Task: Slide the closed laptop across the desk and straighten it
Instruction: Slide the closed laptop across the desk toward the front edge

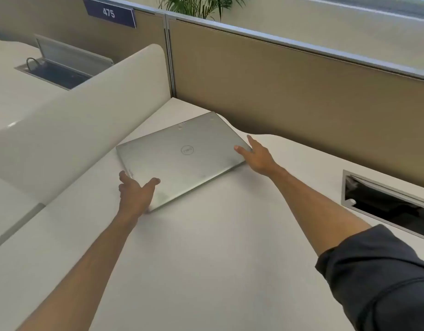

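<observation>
White desk (218, 247) filling the lower frame, bare of clutter. Closed silver laptop (182, 158) lying flat at centre frame, up near the back corner, visibly skewed against the tan partition (289, 91). Left hand (135, 194) clasped on the near left corner, thumb on the lid, fingers hidden beneath the edge. Right hand (258, 155) spread wide on the far right corner, thumb on top. Gripped at both ends, then; judged barely begun, with sliding and squaring both left to do.
</observation>
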